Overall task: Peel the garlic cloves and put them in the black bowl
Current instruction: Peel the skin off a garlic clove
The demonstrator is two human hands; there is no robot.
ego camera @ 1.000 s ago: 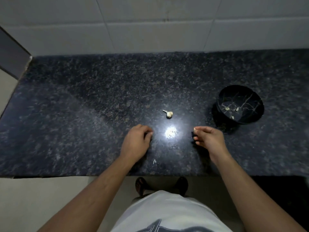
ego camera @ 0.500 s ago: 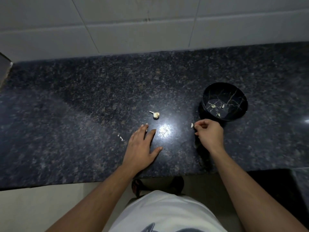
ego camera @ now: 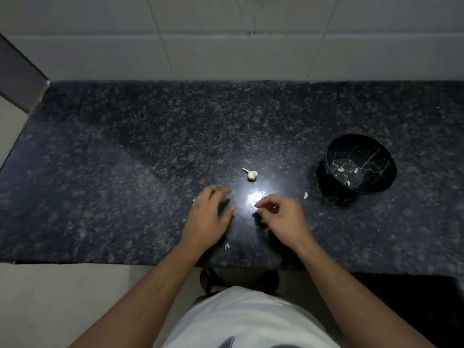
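Dark speckled stone tabletop (ego camera: 125, 172), polished and glossy under a bright glare spot; small light things will likely skid on it. Black bowl (ego camera: 388, 169) with pale veining stands at the right, well apart from both hands; three small pale pieces, apparently peeled cloves, lie inside. Left hand (ego camera: 207, 219) hovers low over the tabletop, fingers spread and loosely bent, its grip holding nothing visible. Right hand (ego camera: 283, 219) lies just beside it, fingers curled inward, thumb and forefinger tips drawn together near the glare; whether that grip pinches a clove or a scrap of skin cannot be told. Garlic piece (ego camera: 251, 174), with a thin curved stem, rests alone just beyond the two hands. Judged very light, firm under a dry, papery, brittle skin; best pinched across the plump body with the fingertips, the stem end serving to start the peel. Skin flakes (ego camera: 305, 195) lie between the right hand and the bowl, and one (ego camera: 227, 246) near the tabletop's front edge.
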